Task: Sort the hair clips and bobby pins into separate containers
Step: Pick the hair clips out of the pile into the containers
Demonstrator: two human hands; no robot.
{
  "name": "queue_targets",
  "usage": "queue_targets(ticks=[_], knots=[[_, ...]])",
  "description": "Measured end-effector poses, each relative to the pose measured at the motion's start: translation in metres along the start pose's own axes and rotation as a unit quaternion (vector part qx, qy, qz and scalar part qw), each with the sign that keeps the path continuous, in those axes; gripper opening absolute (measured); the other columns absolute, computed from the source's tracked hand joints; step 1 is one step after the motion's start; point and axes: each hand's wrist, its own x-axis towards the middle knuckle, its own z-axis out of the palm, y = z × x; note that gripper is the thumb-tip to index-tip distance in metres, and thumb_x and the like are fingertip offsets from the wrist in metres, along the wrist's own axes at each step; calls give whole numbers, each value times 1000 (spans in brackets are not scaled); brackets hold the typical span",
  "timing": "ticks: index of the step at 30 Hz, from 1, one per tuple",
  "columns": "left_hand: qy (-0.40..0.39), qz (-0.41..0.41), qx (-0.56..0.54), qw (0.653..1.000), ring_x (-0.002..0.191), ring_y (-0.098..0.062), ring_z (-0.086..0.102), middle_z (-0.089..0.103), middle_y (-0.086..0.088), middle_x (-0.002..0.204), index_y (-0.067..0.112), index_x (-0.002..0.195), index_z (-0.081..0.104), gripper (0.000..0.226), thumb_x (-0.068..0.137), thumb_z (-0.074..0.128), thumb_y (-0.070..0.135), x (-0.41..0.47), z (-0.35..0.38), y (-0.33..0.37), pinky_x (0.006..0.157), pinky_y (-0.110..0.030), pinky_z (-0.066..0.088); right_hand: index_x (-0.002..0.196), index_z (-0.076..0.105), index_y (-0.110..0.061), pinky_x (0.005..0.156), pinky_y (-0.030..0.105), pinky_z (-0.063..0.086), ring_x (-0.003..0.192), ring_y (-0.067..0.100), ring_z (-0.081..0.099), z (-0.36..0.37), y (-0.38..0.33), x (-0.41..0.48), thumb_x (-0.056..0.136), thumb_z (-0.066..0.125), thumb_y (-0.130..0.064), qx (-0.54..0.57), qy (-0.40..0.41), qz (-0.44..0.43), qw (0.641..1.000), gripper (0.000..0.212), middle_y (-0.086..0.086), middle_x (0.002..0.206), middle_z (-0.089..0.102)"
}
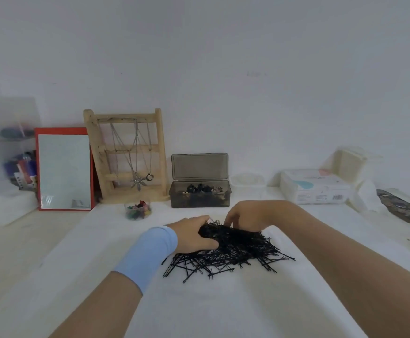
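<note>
Bobby pins [235, 252] lie heaped on the counter [223, 313] just in front of the open grey box [200, 195]. Left hand [194, 236] curls round a thick bundle; right hand [243, 217] clasps its box-facing side with bent fingers. Squeezing firmly before lifting should limit strays.

thin black metal bobby pins [233, 252] on matt white cloth [223, 308].

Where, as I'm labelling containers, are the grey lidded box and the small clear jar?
grey lidded box [200, 200]: head view, front wall.
small clear jar [138, 214]: head view, side wall.
</note>
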Motion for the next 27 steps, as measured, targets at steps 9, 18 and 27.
queue_targets(ticks=[9, 18, 27], knots=[[-22, 7, 64, 998, 141, -22, 34, 25, 4, 160, 27, 154, 28, 81, 87, 51, 68, 31, -16, 25, 117, -42, 27, 119, 70, -22, 85, 25, 49, 111, 17, 60, 3, 25, 2, 80, 37, 8, 67, 39, -17, 997, 59, -4, 123, 67], [128, 20, 23, 991, 109, -17, 58, 62, 9, 125, 30, 120, 64, 34, 91, 56, 48, 78, -59, 54, 98, -37, 47, 112, 70, -21, 90, 23, 43, 102, 12, 56, -35, 81, 26, 87, 53, -5, 102, 285, 39, 952, 34, 0, 123, 63], [179, -21, 85, 980, 129, -24, 42, 50, 1, 136, 32, 134, 53, 52, 87, 63, 52, 128, -63, 28, 98, -42, 45, 126, 52, -34, 96, 45, 37, 123, 31, 45, -31, 110, 104, 92, 49, -59, 10, 303, 133, 944, 43, 7, 128, 52]])
